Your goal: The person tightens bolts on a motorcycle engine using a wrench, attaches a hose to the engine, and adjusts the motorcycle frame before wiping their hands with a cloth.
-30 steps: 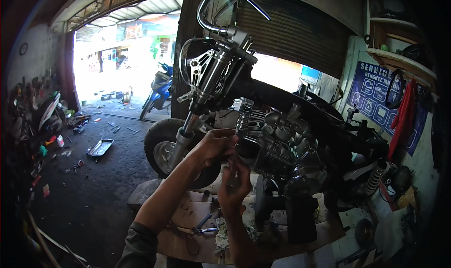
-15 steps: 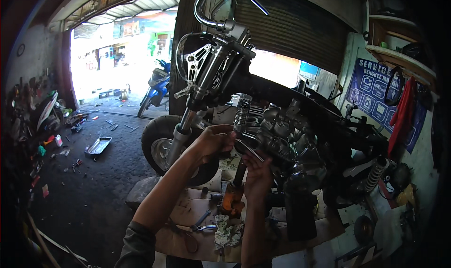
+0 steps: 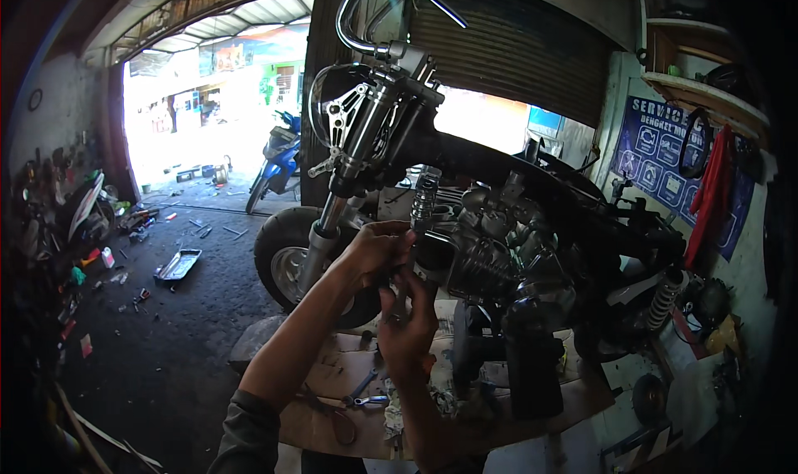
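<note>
A partly stripped motorcycle stands before me, its engine bare. My left hand is closed in a pinch beside the front of the engine, just below an upright coil spring shock. What its fingers hold is hidden. Just under it, my right hand is closed around a metal wrench, which stands nearly upright; its upper end is lost near the left hand. The front wheel is behind my left forearm.
Wrenches and a crumpled rag lie on the cardboard below my hands. A metal tray and scattered tools rest on the floor at left. A blue motorbike stands in the doorway. A red cloth hangs at right.
My right hand has moved left and down, beneath the left hand. The wrench has swung from a slant to nearly upright. My left hand stays at about the same place.
</note>
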Tool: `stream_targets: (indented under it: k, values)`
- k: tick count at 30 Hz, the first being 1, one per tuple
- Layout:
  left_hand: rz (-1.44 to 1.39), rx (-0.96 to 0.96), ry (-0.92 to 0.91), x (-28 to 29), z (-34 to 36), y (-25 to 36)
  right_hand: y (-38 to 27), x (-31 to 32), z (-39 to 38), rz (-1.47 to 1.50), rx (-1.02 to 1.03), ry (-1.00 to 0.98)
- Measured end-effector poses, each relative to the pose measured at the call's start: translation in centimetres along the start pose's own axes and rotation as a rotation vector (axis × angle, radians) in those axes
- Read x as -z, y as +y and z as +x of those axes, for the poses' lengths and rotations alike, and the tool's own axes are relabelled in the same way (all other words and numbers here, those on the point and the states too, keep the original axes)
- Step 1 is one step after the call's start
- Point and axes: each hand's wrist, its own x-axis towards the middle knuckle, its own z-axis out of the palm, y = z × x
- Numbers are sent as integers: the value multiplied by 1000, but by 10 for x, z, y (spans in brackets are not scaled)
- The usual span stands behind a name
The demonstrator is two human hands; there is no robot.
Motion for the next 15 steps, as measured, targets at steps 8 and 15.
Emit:
stream_targets:
  k: [8,15]
  values:
    - [18,-41,-44,0,1,-4,20,7,0,352,-114,116]
    - [-60,-36,-66,4,7,-10,55,35,18,603,-143,35]
